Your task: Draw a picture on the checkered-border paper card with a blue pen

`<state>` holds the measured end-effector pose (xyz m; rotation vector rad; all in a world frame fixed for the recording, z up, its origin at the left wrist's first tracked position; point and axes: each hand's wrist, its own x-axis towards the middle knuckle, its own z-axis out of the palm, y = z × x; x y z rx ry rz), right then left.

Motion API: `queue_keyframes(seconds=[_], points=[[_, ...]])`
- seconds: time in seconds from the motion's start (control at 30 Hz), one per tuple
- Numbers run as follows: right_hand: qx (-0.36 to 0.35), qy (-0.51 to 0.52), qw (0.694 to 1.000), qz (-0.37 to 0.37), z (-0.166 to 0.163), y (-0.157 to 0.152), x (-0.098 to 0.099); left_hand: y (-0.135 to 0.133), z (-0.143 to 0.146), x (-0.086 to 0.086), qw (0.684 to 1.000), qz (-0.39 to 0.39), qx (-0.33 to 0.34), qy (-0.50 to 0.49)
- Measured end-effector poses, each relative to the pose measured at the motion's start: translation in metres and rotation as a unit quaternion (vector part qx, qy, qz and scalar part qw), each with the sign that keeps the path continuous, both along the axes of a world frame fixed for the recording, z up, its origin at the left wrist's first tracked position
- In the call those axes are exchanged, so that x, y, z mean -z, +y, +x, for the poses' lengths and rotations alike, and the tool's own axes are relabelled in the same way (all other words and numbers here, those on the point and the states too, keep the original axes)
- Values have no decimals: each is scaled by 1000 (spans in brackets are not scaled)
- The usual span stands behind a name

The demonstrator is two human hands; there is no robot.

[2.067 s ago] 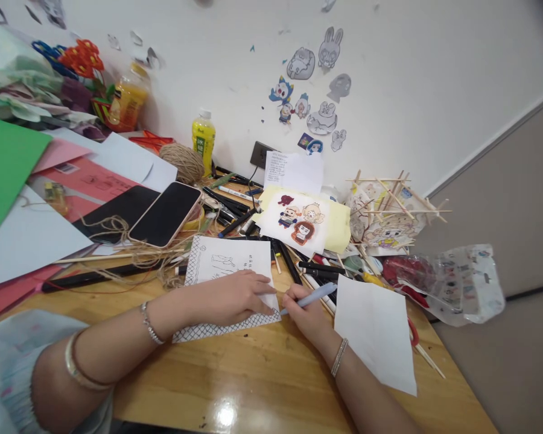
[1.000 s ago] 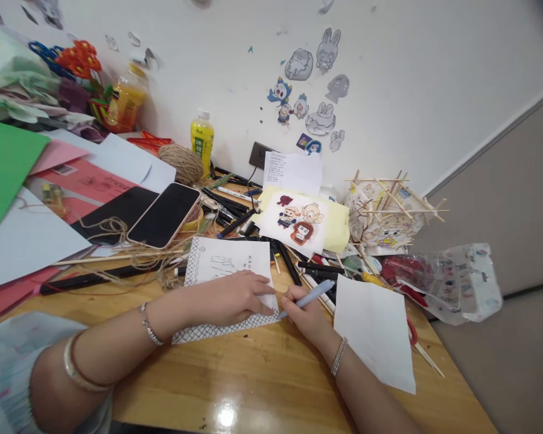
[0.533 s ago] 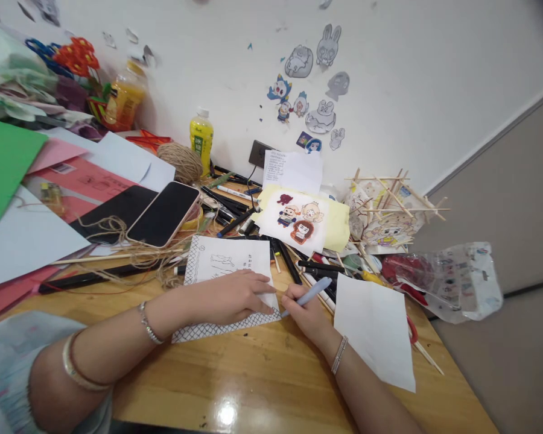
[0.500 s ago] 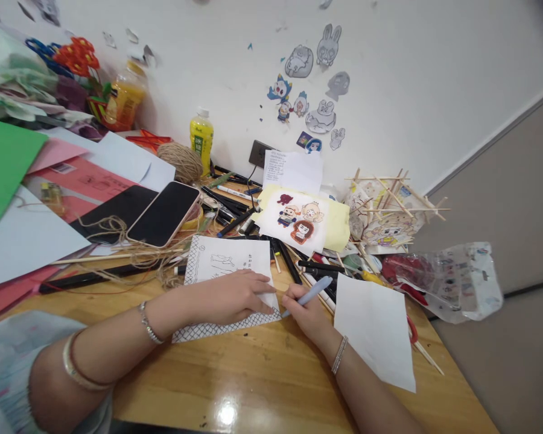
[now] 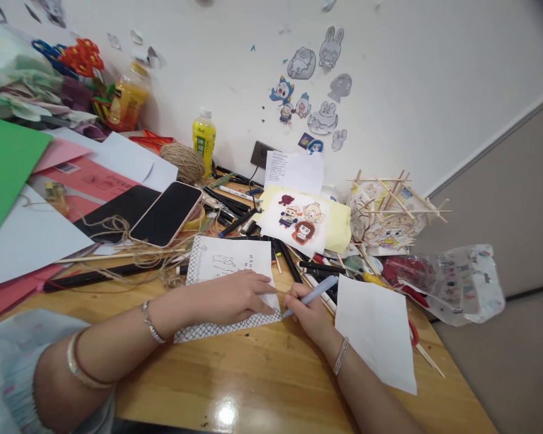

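Note:
A white sheet with line drawings and a crosshatched border (image 5: 208,330) lies on the wooden table in front of me. My left hand (image 5: 235,296) rests flat across it, fingers stretched to the right and covering part of the drawing. A pale blue-grey pen (image 5: 319,289) is pinched in my right hand (image 5: 308,310). Its tip is at the sheet's lower right corner, by the border. Beside my right wrist lies a blank white sheet (image 5: 375,328).
Many markers (image 5: 289,259) lie behind the sheet. A phone (image 5: 166,214), twine ball (image 5: 183,161) and yellow bottle (image 5: 203,141) stand to the left. Coloured drawings (image 5: 301,220), a stick lantern (image 5: 389,217) and a plastic bag (image 5: 466,286) are at the right.
The view has shifted very slightly. The pen is tilted a little differently, its tip still by the sheet's corner. My left hand stays flat on the paper.

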<state>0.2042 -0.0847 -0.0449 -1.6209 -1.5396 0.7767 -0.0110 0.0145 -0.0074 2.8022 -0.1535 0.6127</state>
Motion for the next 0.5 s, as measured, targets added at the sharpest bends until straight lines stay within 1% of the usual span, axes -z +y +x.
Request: queue_keyframes(seconds=[0.1, 0.2, 0.33, 0.5], points=[[30, -5, 999, 17, 1, 0, 0, -1, 0, -1, 1000, -9, 2, -12], [37, -19, 998, 40, 0, 1, -2, -1, 1, -1, 1000, -24, 4, -11], [35, -53, 997, 33, -2, 2, -4, -1, 1, -1, 999, -31, 7, 0], [26, -89, 995, 20, -3, 2, -6, 0, 0, -1, 1000, -14, 20, -12]])
